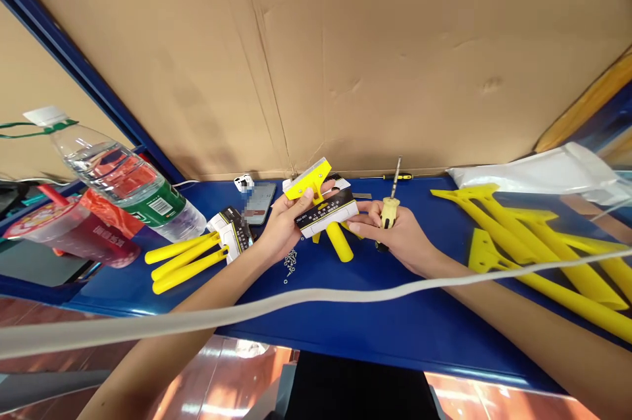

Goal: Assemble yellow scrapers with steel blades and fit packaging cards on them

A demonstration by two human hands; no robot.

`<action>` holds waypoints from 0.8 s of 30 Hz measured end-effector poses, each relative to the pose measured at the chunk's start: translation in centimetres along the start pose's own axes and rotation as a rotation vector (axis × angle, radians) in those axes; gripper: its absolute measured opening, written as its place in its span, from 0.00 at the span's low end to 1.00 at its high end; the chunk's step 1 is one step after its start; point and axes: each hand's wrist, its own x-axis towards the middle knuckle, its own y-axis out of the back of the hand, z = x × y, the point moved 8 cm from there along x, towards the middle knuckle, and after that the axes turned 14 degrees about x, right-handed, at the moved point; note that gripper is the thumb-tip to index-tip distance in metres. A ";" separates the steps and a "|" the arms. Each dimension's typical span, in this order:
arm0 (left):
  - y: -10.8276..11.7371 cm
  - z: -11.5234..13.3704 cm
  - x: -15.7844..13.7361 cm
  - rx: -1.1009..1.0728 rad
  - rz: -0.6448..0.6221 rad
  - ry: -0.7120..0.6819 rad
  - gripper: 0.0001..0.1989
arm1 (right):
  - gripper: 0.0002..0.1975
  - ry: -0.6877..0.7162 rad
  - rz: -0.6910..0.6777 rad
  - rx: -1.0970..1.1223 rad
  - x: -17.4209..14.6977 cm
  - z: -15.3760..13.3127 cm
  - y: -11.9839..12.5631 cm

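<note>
Here's the scraper [309, 182], mid-frame and held above the blue table [395, 328], right between the two hands. The left hand [284, 226] is the nearer one, fingers curled behind the yellow head and thumb pressed against its neck: a firm grip. Follow the long axis: head up and to the left, handle [340, 242] pointing down and to the right, and the card [326, 212] lying slantwise across the middle. Whether the card wraps right round or merely lies in front, I can't tell.

Over to the right hand [402, 236], closed around the screwdriver [389, 212], shaft pointing up, while its thumb and forefinger reach the card's right end.

Materials, then: smooth yellow plastic on the scraper, a thin strip of bright metal along the head, two small screw heads showing, a rounded, tube-like handle. The card is stiff, black and white, printed. The screwdriver has a pale, chunky grip. Tiny shiny screws [290, 262] scatter just below the left hand. Three carded scrapers [187, 262] lie fanned at centre left, smooth rods side by side; at the right edge, a loose yellow pile [538, 242], flared heads and long tapering handles, beside a crinkly white bag [533, 166].
</note>
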 end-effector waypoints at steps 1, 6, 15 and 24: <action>-0.3 0.1 -0.2 0.006 -0.005 0.004 0.33 | 0.36 0.024 0.004 0.002 -0.1 -0.2 -0.2; -1.8 0.3 -1.3 0.065 -0.024 0.007 0.27 | 0.38 0.058 0.045 0.019 -0.4 -0.3 -0.8; -1.1 -1.5 -1.2 0.078 0.030 0.035 0.29 | 0.40 -0.190 -0.027 0.067 -0.9 2.6 -1.5; -0.6 -0.3 -0.9 0.237 0.054 -0.130 0.31 | 0.39 -0.143 -0.077 0.153 -1.1 1.8 -2.2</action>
